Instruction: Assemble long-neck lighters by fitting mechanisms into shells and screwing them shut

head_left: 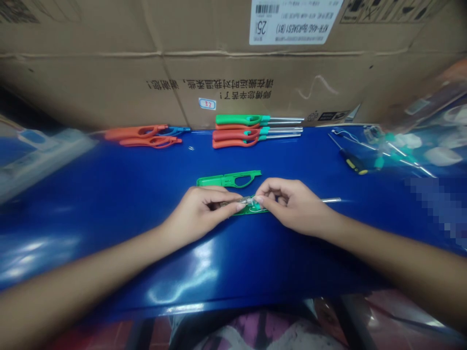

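Observation:
My left hand [199, 209] is closed, thumb and fingers pinching a small, partly clear fuel tank [239, 201] over an opened green half shell of a long-necked lighter [241, 212]. Fingertips of my right hand [297, 206] meet in a pinch at the turquoise parts [256, 206] in that shell, close to a thin white wire. What exactly they grip is hidden. From behind my right hand a metal tube [332, 200] sticks out to the right. The matching green half shell [219, 181], with its oval trigger opening, lies on the table just beyond my left hand.
At the back, several green, red and orange lighters [233, 138] are stacked. Orange shells [146, 138] lie to their left. A black and yellow screwdriver [352, 160] and bagged loose parts [408, 146] sit at right. A large cardboard box [109, 87] borders the blue table [233, 262].

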{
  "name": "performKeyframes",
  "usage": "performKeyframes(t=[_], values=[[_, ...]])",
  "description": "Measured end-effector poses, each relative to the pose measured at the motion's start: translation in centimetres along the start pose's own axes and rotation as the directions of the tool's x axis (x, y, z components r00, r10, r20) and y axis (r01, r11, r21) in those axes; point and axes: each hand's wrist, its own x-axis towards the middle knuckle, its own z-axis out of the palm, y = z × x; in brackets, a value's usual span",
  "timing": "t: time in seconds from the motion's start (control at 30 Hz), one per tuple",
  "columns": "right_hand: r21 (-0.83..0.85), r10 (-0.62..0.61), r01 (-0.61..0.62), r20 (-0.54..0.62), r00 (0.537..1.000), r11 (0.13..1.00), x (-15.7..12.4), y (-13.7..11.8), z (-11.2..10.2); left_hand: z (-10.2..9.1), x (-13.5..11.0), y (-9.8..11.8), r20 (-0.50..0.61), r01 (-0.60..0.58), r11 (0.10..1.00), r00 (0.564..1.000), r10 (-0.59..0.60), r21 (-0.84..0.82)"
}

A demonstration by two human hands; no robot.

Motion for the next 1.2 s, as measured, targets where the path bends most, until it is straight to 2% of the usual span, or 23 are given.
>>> performKeyframes(t=[0.47, 0.73, 0.93, 1.2], values=[[-0.001, -0.069, 0.069, -0.033, 0.997, 0.998, -0.04, 0.23, -0.17, -0.01, 0.29, -0.18, -0.038, 0.056, 0.995, 0.998, -0.059, -0.080], [0.012, -0.063, 0.063, -0.018, 0.998, 0.998, -0.01, 0.48, 0.16, 0.06, 0.24, -0.28, -0.041, 0.019, 0.998, 0.999, -0.021, -0.057], [0.048, -0.069, 0.072, -0.063, 0.996, 0.996, -0.10, -0.04, 0.15, -0.02, 0.29, -0.24, -0.031, 0.010, 0.991, 0.999, -0.014, -0.136], [0.081, -0.053, 0.056, -0.039, 0.998, 0.995, -0.06, -0.08, 0.16, 0.01, 0.25, -0.20, -0.061, -0.037, 0.997, 0.998, 0.033, -0.065]])
